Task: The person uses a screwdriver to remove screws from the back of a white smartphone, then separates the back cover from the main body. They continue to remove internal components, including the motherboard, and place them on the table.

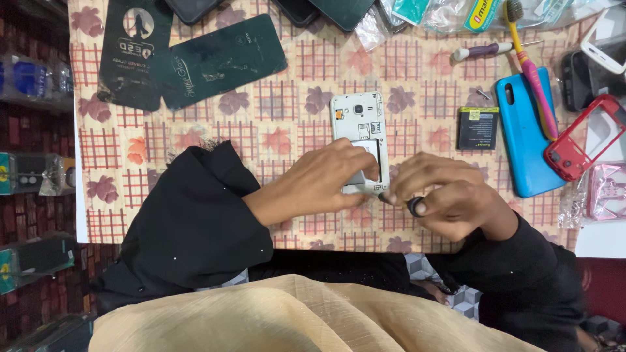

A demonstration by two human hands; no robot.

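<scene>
A white phone (357, 120) lies back-up on the patterned tablecloth (274, 137), its rear cover off and its battery bay bare. My left hand (319, 181) rests on the phone's lower half, fingers pressing it down. My right hand (443, 195) is at the phone's bottom right corner, pinching a small dark tool (412, 206) whose tip touches the phone's lower edge. Both arms wear black sleeves.
A black battery (477, 128) and a blue phone cover (527, 133) lie to the right, with a pink toothbrush (531, 68) across the cover. A red phone frame (583, 137), a small screwdriver (486, 49) and two dark green packets (195, 58) also lie on the cloth.
</scene>
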